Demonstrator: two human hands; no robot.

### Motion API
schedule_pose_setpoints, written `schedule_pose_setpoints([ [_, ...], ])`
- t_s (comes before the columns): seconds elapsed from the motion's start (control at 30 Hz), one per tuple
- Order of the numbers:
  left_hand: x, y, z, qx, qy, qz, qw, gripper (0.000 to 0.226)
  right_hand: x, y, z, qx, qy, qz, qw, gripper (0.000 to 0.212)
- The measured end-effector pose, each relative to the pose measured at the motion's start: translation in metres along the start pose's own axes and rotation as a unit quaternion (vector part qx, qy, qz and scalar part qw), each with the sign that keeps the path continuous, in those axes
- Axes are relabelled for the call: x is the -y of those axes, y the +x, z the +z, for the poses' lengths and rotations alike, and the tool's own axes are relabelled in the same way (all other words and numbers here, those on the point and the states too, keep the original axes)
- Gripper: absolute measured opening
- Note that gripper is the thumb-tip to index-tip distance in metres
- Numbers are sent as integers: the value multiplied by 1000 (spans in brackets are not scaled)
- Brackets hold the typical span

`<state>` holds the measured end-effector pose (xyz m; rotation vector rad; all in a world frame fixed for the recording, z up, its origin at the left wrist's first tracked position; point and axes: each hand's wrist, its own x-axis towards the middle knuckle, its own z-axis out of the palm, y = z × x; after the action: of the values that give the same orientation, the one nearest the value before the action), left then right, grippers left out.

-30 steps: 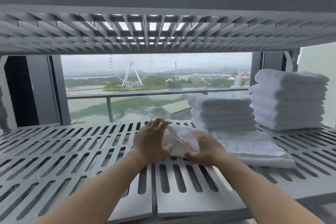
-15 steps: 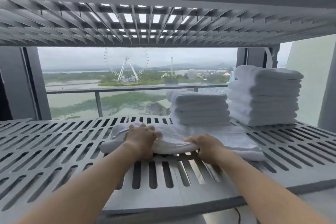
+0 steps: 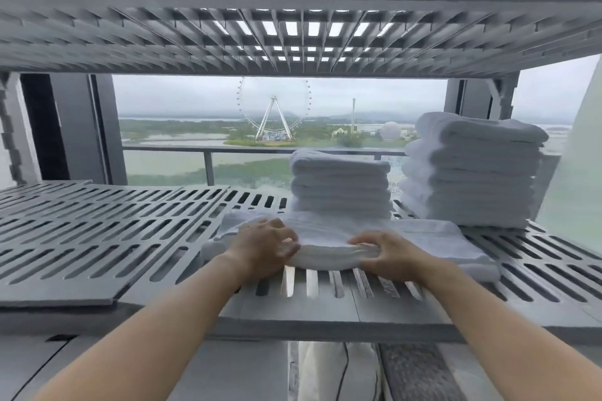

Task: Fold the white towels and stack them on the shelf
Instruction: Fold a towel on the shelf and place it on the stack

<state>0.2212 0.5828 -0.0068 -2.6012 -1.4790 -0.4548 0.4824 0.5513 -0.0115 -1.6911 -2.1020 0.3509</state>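
A white towel (image 3: 325, 238) lies folded lengthwise on the grey slatted shelf (image 3: 114, 231). My left hand (image 3: 264, 247) grips its near edge left of the middle, fingers curled over the fold. My right hand (image 3: 384, 255) pinches the same near edge a little to the right. Behind the towel stands a short stack of folded white towels (image 3: 340, 185). A taller stack of folded towels (image 3: 472, 172) sits at the right of the shelf.
Another slatted shelf (image 3: 293, 39) hangs low overhead. Grey uprights (image 3: 472, 98) stand at the back corners. A window and balcony rail (image 3: 208, 166) lie behind. The shelf's left half carries nothing. Bedding (image 3: 325, 371) shows below the shelf.
The bunched towel has been laid out flat along the shelf. Both hands dropped from its raised end to its near edge, and the view pulled back slightly.
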Motion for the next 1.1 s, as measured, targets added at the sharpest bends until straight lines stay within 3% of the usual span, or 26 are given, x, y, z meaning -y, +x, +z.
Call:
schedule_pose_setpoints([
  [0.17, 7, -9, 6, 20, -23, -33, 999, 42, -1, 8, 7, -19, -26, -33, 999, 44],
  [0.27, 8, -9, 4, 20, -14, -57, 998, 43, -4, 9, 10, -60, -6, -35, 998, 21],
  [0.4, 8, -9, -1, 26, -7, -57, 998, 31, -2, 13, 9, -112, 15, -35, 993, 31],
  [0.63, 17, 0, -24, -164, -4, -40, 986, 17, 4, 27, -9, -185, 33, -45, 981, 23],
  [0.7, 17, 4, -25, -145, 5, -32, 989, 15, 2, 31, -11, -154, 12, -45, 987, 24],
  [0.83, 17, 4, -10, -19, 48, -29, 998, 5, -1, 33, -4, -69, -42, -49, 995, 16],
  [0.97, 23, 7, -1, -11, 75, -23, 997, 23, -4, 29, -2, -120, -14, -65, 991, 17],
  [1.1, 26, 11, 3, -48, 73, -7, 996, 23, -10, 25, 3, -108, 12, -73, 991, 10],
])
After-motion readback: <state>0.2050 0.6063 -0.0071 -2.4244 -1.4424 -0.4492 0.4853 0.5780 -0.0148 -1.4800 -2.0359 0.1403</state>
